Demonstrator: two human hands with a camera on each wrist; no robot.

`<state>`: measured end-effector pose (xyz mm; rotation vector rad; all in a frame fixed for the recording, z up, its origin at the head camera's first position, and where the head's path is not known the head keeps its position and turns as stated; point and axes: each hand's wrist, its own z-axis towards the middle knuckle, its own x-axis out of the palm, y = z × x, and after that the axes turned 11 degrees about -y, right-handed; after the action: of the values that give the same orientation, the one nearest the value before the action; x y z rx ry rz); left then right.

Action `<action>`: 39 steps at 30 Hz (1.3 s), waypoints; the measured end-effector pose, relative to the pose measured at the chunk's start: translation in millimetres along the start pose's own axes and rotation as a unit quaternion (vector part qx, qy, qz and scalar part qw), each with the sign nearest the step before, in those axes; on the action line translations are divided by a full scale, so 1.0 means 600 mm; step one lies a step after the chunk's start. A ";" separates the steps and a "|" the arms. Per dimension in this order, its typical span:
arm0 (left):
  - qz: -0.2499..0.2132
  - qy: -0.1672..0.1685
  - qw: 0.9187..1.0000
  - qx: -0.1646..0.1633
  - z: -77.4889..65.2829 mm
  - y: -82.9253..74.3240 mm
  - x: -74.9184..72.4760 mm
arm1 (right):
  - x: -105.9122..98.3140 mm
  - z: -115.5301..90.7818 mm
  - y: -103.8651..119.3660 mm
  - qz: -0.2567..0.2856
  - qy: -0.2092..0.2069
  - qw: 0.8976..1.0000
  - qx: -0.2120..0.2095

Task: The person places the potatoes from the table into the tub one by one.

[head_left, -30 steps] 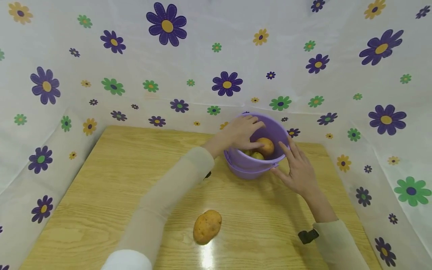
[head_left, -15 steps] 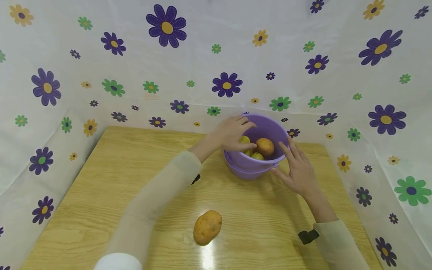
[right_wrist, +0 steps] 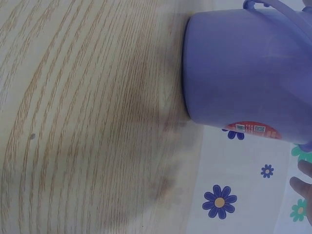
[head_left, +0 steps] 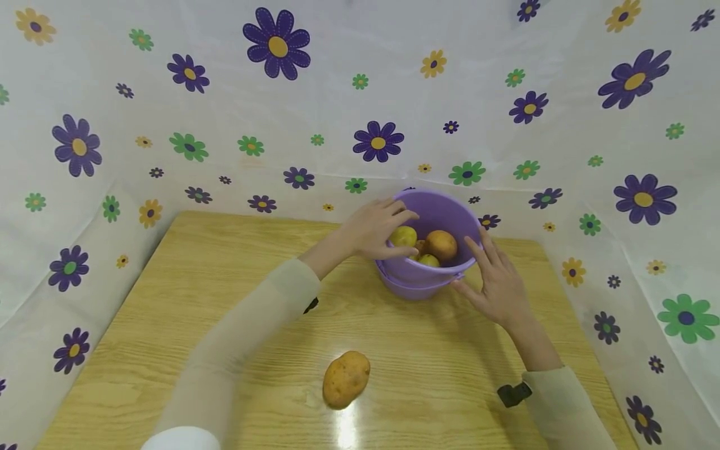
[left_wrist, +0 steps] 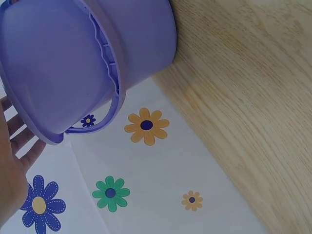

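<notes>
A purple bucket point(head_left: 423, 275) stands upright at the back of the table. Inside it lie a brown potato point(head_left: 441, 245), a yellow-green round fruit point(head_left: 403, 237) and another yellowish fruit point(head_left: 429, 260), partly covering a brown piece. My left hand point(head_left: 371, 232) is at the bucket's left rim, its fingers extended and holding nothing, its thumb over the fruit in the head view. On the right side, my right hand point(head_left: 497, 284) has its spread fingertips at the rim, with the thumb low outside. A single potato point(head_left: 346, 379) rests on the table in front.
Wooden table point(head_left: 225, 281) with white flower-patterned cloth point(head_left: 326, 100) hanging behind and at both sides. The bucket's handle point(left_wrist: 105, 114) hangs down against its outside, and a red label point(right_wrist: 253, 129) shows on its wall.
My left hand has drawn back leftward from over the bucket's mouth to its left rim, uncovering the yellow-green fruit. The right hand and the potato on the table have stayed put.
</notes>
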<state>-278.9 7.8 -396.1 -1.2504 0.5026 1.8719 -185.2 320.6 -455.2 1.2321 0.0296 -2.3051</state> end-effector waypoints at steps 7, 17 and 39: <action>0.007 0.004 1.000 0.015 -0.019 0.000 -0.004 | 0.002 -0.001 -0.002 0.007 -0.008 1.000 -0.005; 0.012 -0.023 0.999 0.041 -0.047 -0.002 -0.005 | 0.003 -0.002 -0.003 0.006 -0.012 1.000 -0.010; 0.013 -0.058 0.995 0.082 -0.120 -0.014 -0.006 | 0.007 -0.002 -0.002 0.007 -0.023 1.000 -0.015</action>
<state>-230.3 -39.0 -422.7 -1.0246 0.5996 1.8719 -186.8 320.0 -459.2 1.1602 0.0380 -2.3116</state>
